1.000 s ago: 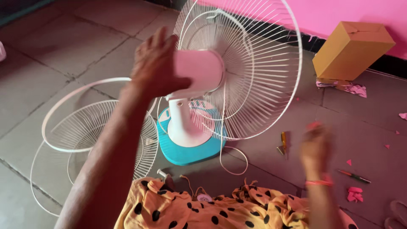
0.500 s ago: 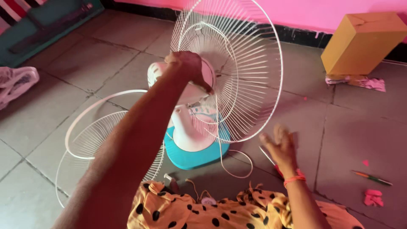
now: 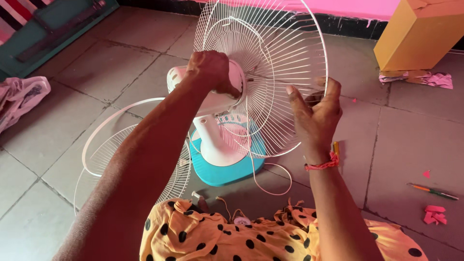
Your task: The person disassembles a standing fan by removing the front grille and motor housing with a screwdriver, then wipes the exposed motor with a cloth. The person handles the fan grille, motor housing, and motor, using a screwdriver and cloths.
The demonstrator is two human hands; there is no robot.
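— What lies on the grey tiled floor [image 3: 406, 145]?
— A fan's turquoise base [image 3: 227, 166], a loose white wire grille [image 3: 113, 154], a yellow box [image 3: 418, 36], a screwdriver [image 3: 432, 191], pink scraps [image 3: 435, 214].

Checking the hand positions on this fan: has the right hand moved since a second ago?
Yes. The right hand has risen from low near the floor to the rim of the wire fan guard.
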